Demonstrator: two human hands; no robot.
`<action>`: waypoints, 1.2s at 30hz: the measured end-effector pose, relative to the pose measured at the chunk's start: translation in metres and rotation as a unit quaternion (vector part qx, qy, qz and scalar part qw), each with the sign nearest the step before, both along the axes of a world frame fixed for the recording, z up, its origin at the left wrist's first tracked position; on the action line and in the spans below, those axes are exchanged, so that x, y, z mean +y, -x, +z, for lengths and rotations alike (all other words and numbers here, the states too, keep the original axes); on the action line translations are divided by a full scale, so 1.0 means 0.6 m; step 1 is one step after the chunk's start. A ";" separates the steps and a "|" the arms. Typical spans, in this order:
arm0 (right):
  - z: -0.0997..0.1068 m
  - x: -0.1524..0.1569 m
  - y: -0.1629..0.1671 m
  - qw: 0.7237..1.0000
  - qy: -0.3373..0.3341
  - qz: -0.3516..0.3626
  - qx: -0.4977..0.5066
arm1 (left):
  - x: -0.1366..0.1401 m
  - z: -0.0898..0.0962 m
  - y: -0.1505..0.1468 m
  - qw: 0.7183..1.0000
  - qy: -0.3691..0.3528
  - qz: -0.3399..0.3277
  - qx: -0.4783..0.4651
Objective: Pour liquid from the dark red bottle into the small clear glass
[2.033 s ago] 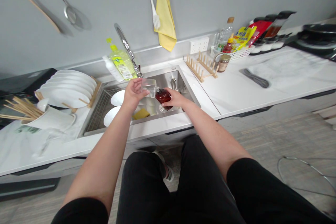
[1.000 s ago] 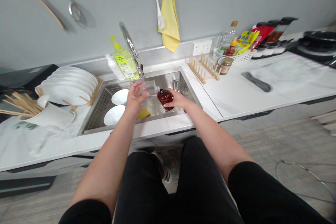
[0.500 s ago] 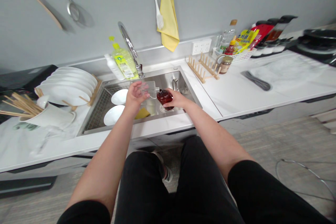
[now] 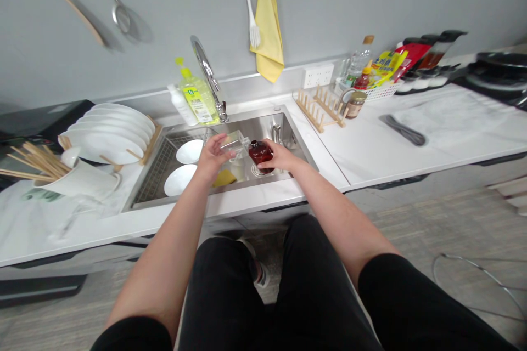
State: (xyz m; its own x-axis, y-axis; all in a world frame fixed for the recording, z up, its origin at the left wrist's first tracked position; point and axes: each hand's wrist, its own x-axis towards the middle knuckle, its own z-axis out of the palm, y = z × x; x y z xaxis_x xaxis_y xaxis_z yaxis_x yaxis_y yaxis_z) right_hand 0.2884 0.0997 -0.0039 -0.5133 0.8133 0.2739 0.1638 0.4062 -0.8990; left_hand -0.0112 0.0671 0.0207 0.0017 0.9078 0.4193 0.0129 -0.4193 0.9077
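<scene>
Over the sink, my left hand (image 4: pixel 211 157) is closed around a clear, square-sided bottle (image 4: pixel 233 142), which lies tilted with its neck toward the right. My right hand (image 4: pixel 280 156) grips a dark red bottle (image 4: pixel 260 157) by its right side. The red bottle's open black mouth faces up. The two bottle necks are close together; whether they touch, I cannot tell. Below my hands is the sink (image 4: pixel 242 182), with a yellow sponge or cloth (image 4: pixel 224 177) lying in it. Two white bowls (image 4: pixel 180 180) sit left of my left hand.
A faucet (image 4: pixel 206 68) rises behind the sink, beside a yellow-green soap bottle (image 4: pixel 200 98). White plates (image 4: pixel 107 134) stand in a rack at left, near a container of chopsticks (image 4: pixel 78 180). Right of the sink are a wooden rack (image 4: pixel 319 112) and a jar (image 4: pixel 355 104).
The red bottle has turned more upright, and the clear bottle's tilt has changed slightly. Both hands keep their holds. The whole view has shifted a little.
</scene>
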 end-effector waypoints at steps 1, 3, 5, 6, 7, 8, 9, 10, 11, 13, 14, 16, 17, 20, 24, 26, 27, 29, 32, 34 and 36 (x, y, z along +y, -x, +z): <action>-0.001 0.000 0.000 1.000 -0.001 -0.001 0.001 | -0.001 -0.004 0.002 1.000 0.001 -0.003 -0.003; -0.002 0.001 0.000 1.000 -0.007 -0.005 0.000 | -0.003 -0.011 0.004 1.000 0.005 -0.011 -0.016; -0.005 0.002 0.000 1.000 -0.013 -0.007 0.004 | -0.009 -0.016 0.003 0.999 0.015 -0.022 -0.038; -0.007 0.004 0.000 1.000 -0.014 -0.007 0.009 | -0.012 -0.016 0.002 0.998 0.022 -0.029 -0.054; -0.010 0.005 0.000 1.000 -0.015 -0.007 0.014 | -0.017 -0.016 0.000 0.996 0.028 -0.035 -0.074; -0.012 0.007 0.000 1.000 -0.015 -0.006 0.019 | -0.022 -0.014 -0.002 0.994 0.036 -0.041 -0.096; -0.015 0.009 0.001 1.000 -0.014 -0.005 0.025 | -0.027 -0.012 -0.005 0.991 0.044 -0.048 -0.117; -0.017 0.010 0.001 0.999 -0.011 -0.004 0.030 | -0.033 -0.009 -0.007 0.988 0.053 -0.054 -0.137; -0.019 0.012 0.001 0.999 -0.008 -0.002 0.034 | -0.038 -0.005 -0.009 0.985 0.060 -0.060 -0.152; -0.021 0.014 0.002 0.999 -0.001 -0.001 0.043 | -0.052 0.001 -0.009 0.980 0.071 -0.069 -0.172; -0.021 0.014 0.003 0.999 0.002 0.000 0.047 | -0.059 0.004 -0.008 0.979 0.074 -0.070 -0.177; -0.019 0.013 0.002 0.999 0.002 0.001 0.053 | -0.076 0.009 -0.003 0.979 0.073 -0.065 -0.177; -0.017 0.011 0.002 0.998 -0.002 0.000 0.056 | -0.086 0.010 0.000 0.981 0.072 -0.058 -0.172; -0.009 0.005 -0.001 0.998 -0.027 -0.021 0.059 | -0.121 0.009 0.015 0.986 0.075 -0.019 -0.145; 0.001 -0.007 -0.004 0.995 -0.041 -0.063 0.068 | -0.172 -0.004 0.034 0.990 0.099 0.048 -0.093; 0.008 -0.013 -0.005 0.993 -0.027 -0.077 0.086 | -0.196 -0.012 0.040 0.989 0.108 0.060 -0.076; 0.013 -0.017 -0.005 0.992 -0.021 -0.082 0.094 | -0.207 -0.016 0.042 0.990 0.109 0.059 -0.068; 0.027 -0.027 -0.008 0.991 -0.018 -0.088 0.100 | -0.226 -0.022 0.044 0.992 0.110 0.045 -0.050; 0.055 -0.049 -0.016 0.990 -0.035 -0.088 0.100 | -0.249 -0.024 0.047 0.993 0.115 0.024 -0.030; 0.074 -0.072 -0.024 0.990 -0.043 -0.086 0.103 | -0.260 -0.021 0.049 0.992 0.119 0.017 -0.024; 0.087 -0.101 -0.032 0.991 -0.041 -0.082 0.099 | -0.269 -0.017 0.051 0.993 0.120 0.013 -0.008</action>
